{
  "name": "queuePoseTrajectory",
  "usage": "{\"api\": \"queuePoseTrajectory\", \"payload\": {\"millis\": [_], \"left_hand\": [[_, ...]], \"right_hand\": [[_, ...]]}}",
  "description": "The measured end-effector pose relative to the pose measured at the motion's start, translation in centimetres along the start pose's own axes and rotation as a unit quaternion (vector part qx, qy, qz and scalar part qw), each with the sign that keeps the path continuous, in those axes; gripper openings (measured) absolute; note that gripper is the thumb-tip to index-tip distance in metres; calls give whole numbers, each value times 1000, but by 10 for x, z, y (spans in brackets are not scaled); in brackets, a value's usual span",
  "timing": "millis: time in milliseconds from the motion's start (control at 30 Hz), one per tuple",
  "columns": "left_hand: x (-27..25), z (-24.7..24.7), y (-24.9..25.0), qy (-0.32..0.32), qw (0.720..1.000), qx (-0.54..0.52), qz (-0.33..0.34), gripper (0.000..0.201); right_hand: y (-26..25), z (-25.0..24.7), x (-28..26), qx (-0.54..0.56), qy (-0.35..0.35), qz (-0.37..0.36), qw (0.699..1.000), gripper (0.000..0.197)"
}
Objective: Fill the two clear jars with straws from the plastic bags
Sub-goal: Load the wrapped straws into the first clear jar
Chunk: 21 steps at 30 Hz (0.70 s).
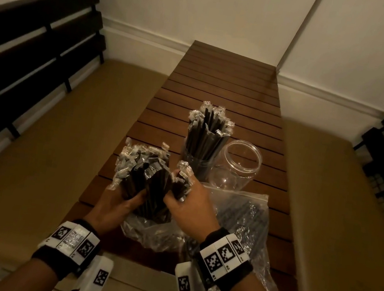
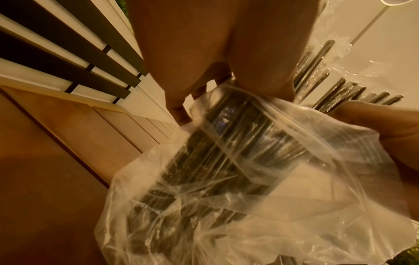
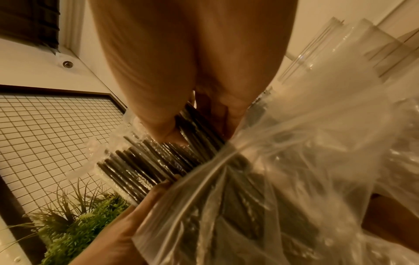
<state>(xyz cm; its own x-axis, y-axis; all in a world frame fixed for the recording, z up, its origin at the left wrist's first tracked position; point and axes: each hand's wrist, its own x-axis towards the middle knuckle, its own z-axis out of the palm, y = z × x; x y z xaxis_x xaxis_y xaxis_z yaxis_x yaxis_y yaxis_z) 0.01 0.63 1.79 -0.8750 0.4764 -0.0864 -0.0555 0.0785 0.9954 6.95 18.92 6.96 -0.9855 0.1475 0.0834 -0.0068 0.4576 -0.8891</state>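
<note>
1 jar (image 1: 197, 163) full; empty jar (image 1: 237, 167) at 3 o'clock beside it. Left hand (image 1: 115, 211), right hand (image 1: 188, 207) clutch straws (image 1: 154, 187) from bag (image 1: 154, 235).

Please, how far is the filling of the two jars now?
Done: one jar stands full of straws. In hand: both the left hand and right hand grip a straw bundle in its bag. Left: the second jar is empty; another bag waits.
</note>
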Motion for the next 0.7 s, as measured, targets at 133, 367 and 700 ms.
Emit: {"api": "queuePoseTrajectory", "payload": {"millis": [133, 367, 700], "left_hand": [[3, -3, -6, 3, 1000, 26, -8, 47], [3, -2, -3, 7, 1000, 27, 1, 56], [0, 1, 1, 5, 1000, 20, 19, 42]], "right_hand": [[0, -2, -2, 3, 6, -6, 1000, 15], [-3, -2, -1, 15, 43, -14, 999, 5], [-32, -16, 2, 169, 156, -85, 969, 9]]}}
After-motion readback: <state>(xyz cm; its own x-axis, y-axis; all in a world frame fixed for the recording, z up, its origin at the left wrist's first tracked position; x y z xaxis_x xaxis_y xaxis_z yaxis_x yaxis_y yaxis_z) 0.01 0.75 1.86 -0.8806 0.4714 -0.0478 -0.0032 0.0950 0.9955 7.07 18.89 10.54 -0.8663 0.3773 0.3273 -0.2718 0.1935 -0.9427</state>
